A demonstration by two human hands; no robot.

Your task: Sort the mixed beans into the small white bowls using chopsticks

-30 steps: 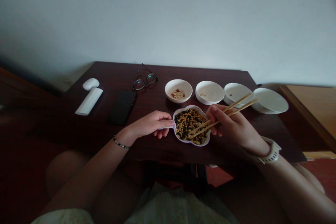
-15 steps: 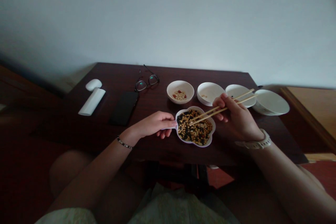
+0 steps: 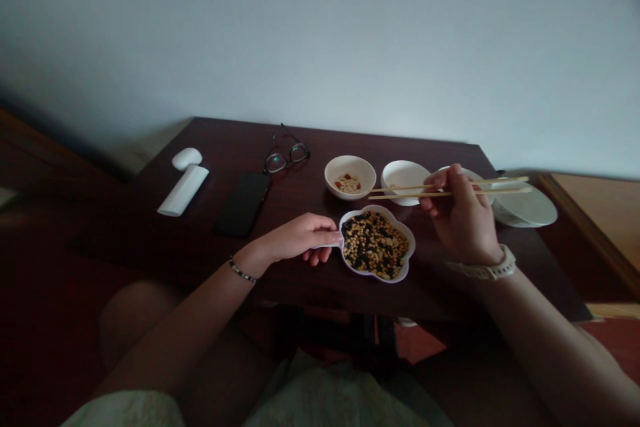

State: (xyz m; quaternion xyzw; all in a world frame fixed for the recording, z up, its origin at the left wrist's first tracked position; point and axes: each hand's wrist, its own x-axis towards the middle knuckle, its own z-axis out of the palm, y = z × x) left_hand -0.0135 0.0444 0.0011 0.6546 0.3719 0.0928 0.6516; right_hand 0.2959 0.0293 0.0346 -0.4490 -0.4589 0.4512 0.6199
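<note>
My left hand (image 3: 314,237) is closed on the short handle of a white flower-shaped dish (image 3: 411,255). Mixed yellow and black beans (image 3: 375,243) with some peanuts fill the dish. My right hand (image 3: 463,213) grips a pair of wooden chopsticks (image 3: 400,192), held nearly level, their tips close to the right side of a white bowl (image 3: 350,165) of peanuts. Whether anything is between the tips is too small to tell. A second white bowl (image 3: 405,169), partly behind the chopsticks, has a few pale pieces in it.
Farther right, a third white bowl (image 3: 463,172) is partly hidden by my right hand, and a larger bowl (image 3: 530,207) stands beside it. Left of the bowls lie eyeglasses (image 3: 287,157), a black phone (image 3: 243,205) and a white case (image 3: 184,191). A wall rises behind the table (image 3: 300,280).
The chopsticks have lifted out of the beans and swung up to the bowl of peanuts. My left hand keeps its hold on the dish handle. The view has shifted slightly.
</note>
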